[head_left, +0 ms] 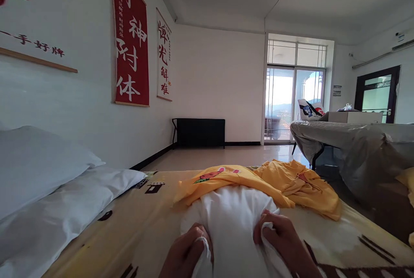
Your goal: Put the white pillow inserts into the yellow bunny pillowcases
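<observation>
A white pillow (237,226) lies in front of me on the bed, its near end running out of the bottom of the view. My left hand (190,247) is closed on the pillow's left edge, with a fold of white fabric poking out of the fist. On the other side, my right hand (280,235) grips the right edge, white cloth bunched by the thumb. Over the pillow's far end is draped a yellow cloth (233,178) with a carrot print. Crumpled beyond it to the right is more yellow cloth (300,183); whether the two are joined I cannot tell.
Two white pillows (80,209) lie along the bed's left side against the wall. A beige patterned sheet (139,226) covers the bed. At right stands a table under plastic sheeting (359,140), with a box (352,117) on top. A black panel (201,132) leans by the far wall.
</observation>
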{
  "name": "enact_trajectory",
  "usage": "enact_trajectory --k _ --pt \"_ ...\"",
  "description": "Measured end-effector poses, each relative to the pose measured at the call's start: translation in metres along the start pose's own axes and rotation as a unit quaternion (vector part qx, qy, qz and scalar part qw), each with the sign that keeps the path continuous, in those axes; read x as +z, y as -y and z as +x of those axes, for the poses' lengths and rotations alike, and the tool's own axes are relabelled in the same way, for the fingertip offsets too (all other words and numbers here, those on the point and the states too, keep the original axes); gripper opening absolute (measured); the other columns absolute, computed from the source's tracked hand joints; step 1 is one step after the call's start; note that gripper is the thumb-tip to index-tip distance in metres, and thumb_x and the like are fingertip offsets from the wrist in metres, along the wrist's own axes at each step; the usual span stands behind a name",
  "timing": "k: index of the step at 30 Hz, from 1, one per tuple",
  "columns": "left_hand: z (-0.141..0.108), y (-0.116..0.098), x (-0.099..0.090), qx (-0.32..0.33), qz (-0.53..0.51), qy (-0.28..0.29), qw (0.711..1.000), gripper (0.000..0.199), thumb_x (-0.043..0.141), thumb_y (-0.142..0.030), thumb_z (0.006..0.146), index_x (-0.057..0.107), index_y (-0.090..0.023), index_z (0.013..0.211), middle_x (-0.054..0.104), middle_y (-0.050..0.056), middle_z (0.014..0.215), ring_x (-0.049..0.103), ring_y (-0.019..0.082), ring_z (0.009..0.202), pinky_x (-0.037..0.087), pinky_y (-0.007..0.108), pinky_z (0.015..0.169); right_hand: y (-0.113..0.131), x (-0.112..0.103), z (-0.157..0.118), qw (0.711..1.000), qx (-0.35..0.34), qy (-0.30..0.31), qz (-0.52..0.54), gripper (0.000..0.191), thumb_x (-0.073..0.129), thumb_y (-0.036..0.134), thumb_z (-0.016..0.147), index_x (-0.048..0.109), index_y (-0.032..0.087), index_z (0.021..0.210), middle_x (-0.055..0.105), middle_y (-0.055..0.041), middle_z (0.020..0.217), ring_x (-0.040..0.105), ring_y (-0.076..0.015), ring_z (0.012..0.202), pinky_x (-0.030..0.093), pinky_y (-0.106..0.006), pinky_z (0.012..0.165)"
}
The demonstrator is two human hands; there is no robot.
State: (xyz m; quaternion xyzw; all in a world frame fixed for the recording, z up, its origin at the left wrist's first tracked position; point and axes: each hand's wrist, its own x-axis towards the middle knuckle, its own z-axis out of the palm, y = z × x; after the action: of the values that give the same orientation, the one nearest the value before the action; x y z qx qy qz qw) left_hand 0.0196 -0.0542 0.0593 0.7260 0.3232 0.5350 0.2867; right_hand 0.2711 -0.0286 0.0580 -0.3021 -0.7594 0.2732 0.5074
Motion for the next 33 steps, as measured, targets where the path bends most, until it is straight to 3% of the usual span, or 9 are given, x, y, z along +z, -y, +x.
enact_trajectory --k 6,9,12,17,20,23,26,30,33 --pt "-0.005 0.003 0.023 0.094 0.083 0.023 0.992 0.034 0.040 -0.037 0.092 0.045 -0.019 0.063 0.055 0.005 0.079 0.050 0.015 0.074 0.042 0.026 0.072 -0.003 0.040 -0.002 0.994 -0.071 0.045 -0.070 0.021 0.059 0.034 0.081 0.065 0.019 0.067 0.057 0.0006 0.060 0.051 -0.0142 0.066 0.039 -0.027 0.072" --pt "-0.007 0.011 0.028 0.134 0.099 0.053 0.985 0.030 0.039 -0.030 0.092 0.043 -0.020 0.064 0.055 0.004 0.075 0.050 0.015 0.073 0.043 0.025 0.071 -0.009 0.052 -0.003 0.992 -0.079 0.051 -0.083 0.022 0.061 0.032 0.080 0.062 0.019 0.063 0.055 0.0020 0.057 0.050 -0.0131 0.063 0.037 -0.026 0.070" --pt "-0.011 0.016 0.032 0.109 0.111 0.049 0.987 0.028 0.039 -0.028 0.092 0.044 -0.021 0.066 0.054 0.003 0.070 0.050 0.015 0.070 0.045 0.025 0.069 -0.013 0.055 -0.006 0.993 -0.068 0.060 -0.081 0.019 0.062 0.030 0.080 0.062 0.019 0.065 0.056 0.0024 0.059 0.051 -0.0134 0.067 0.037 -0.026 0.072" --pt "-0.016 0.012 0.037 0.046 0.190 0.036 0.980 0.025 0.037 -0.031 0.093 0.047 -0.021 0.072 0.054 0.002 0.071 0.053 0.016 0.073 0.046 0.027 0.075 -0.009 0.053 -0.006 0.989 -0.067 0.101 -0.086 0.026 0.059 0.031 0.083 0.055 0.018 0.060 0.050 0.0046 0.056 0.046 -0.0110 0.059 0.036 -0.026 0.070" --pt "-0.013 0.010 0.036 0.080 0.219 0.047 0.971 0.029 0.033 -0.027 0.094 0.048 -0.021 0.071 0.055 0.003 0.071 0.052 0.015 0.072 0.046 0.027 0.074 -0.001 0.048 -0.001 0.991 -0.073 0.089 -0.067 0.029 0.055 0.035 0.085 0.055 0.018 0.061 0.052 0.0030 0.058 0.047 -0.0120 0.061 0.036 -0.027 0.069" --pt "-0.009 0.011 0.030 0.130 0.220 0.027 0.966 0.024 0.035 -0.024 0.093 0.054 -0.020 0.078 0.060 0.007 0.091 0.054 0.019 0.092 0.044 0.030 0.085 0.006 0.042 0.003 0.994 -0.085 0.059 -0.035 0.024 0.053 0.033 0.087 0.060 0.019 0.069 0.062 -0.0026 0.077 0.053 -0.0155 0.077 0.038 -0.029 0.075" --pt "-0.007 0.014 0.024 0.137 0.206 0.064 0.967 0.024 0.034 -0.020 0.093 0.057 -0.020 0.092 0.062 0.008 0.103 0.051 0.020 0.106 0.040 0.032 0.092 0.010 0.035 0.003 0.993 -0.114 0.030 -0.025 0.017 0.052 0.029 0.088 0.061 0.021 0.077 0.064 -0.0046 0.092 0.054 -0.0177 0.089 0.036 -0.033 0.085" --pt "-0.003 0.021 0.030 0.060 0.277 0.104 0.953 0.031 0.032 -0.026 0.094 0.050 -0.019 0.069 0.061 0.005 0.073 0.055 0.018 0.072 0.042 0.030 0.069 0.017 0.021 -0.003 0.991 -0.126 -0.014 -0.051 0.017 0.050 0.026 0.089 0.060 0.021 0.076 0.066 -0.0028 0.082 0.056 -0.0171 0.079 0.036 -0.034 0.083" --pt "-0.001 0.028 0.038 0.010 0.360 0.132 0.923 0.030 0.036 -0.027 0.092 0.046 -0.020 0.064 0.060 0.005 0.067 0.054 0.019 0.067 0.038 0.030 0.063 0.023 0.014 -0.008 0.991 -0.114 -0.051 -0.051 0.022 0.050 0.031 0.090 0.061 0.021 0.072 0.064 -0.0018 0.073 0.055 -0.0166 0.069 0.038 -0.034 0.080"
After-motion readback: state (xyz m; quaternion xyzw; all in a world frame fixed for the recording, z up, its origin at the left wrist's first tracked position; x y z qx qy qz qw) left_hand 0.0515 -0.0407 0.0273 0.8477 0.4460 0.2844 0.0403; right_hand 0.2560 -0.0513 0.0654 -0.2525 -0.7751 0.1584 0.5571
